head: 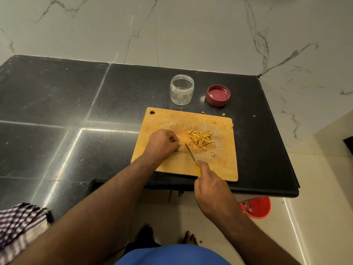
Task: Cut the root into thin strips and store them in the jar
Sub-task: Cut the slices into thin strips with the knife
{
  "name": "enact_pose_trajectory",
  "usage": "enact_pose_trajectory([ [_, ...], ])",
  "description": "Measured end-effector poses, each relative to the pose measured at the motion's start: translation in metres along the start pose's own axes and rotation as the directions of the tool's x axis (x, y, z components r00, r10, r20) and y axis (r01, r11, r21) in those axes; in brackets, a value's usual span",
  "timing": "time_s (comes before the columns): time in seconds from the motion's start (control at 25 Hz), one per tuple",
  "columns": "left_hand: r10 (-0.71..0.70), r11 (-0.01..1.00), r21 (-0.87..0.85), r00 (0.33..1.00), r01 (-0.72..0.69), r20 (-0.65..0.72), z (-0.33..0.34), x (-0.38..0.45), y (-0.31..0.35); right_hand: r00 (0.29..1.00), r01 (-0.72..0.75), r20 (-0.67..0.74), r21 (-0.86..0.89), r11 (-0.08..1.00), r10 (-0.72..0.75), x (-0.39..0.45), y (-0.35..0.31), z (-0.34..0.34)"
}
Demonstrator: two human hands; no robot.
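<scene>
A wooden cutting board (219, 165) lies on the black counter. A pile of thin yellow root strips (200, 139) sits on its middle. My left hand (162, 144) rests on the board left of the pile, fingers curled down; whether a piece of root is under them is hidden. My right hand (210, 184) grips the yellow handle of a small knife (190, 153), whose blade lies on the board between my left fingers and the pile. Behind the board stands an open clear jar (182, 88), with its dark red lid (217, 95) upside down to its right.
The black counter (76, 111) extends far to the left; its right edge drops off just beyond the board. Stray root bits (203, 112) lie by the board's far edge. A checked cloth (21, 226) hangs at the near left. A red bucket (257, 207) stands on the floor below.
</scene>
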State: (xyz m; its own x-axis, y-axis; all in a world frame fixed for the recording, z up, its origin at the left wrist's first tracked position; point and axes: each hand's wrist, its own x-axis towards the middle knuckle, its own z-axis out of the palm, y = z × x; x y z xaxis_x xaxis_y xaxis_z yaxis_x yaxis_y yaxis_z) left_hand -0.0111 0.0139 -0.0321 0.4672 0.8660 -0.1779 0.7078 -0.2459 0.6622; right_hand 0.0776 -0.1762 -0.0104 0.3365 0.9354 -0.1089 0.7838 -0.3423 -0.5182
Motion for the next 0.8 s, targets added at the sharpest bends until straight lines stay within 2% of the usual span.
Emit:
enact_pose_trajectory([
  [0.24, 0.021, 0.999, 0.029, 1.000, -0.020, -0.008, -0.001, -0.002, -0.001, 1.000, 0.024, 0.003, 0.057, 0.998, -0.024, 0.011, -0.008, 0.000],
  [0.56, 0.008, 1.000, 0.016, 1.000, -0.008, -0.011, 0.000, -0.002, 0.002, 0.998, 0.008, 0.063, -0.004, 1.000, -0.008, 0.028, -0.015, 0.004],
  [0.8, -0.023, 1.000, -0.003, 1.000, 0.023, -0.011, 0.002, -0.001, -0.001, 0.998, 0.012, 0.062, -0.003, 1.000, -0.012, 0.007, -0.009, 0.000],
])
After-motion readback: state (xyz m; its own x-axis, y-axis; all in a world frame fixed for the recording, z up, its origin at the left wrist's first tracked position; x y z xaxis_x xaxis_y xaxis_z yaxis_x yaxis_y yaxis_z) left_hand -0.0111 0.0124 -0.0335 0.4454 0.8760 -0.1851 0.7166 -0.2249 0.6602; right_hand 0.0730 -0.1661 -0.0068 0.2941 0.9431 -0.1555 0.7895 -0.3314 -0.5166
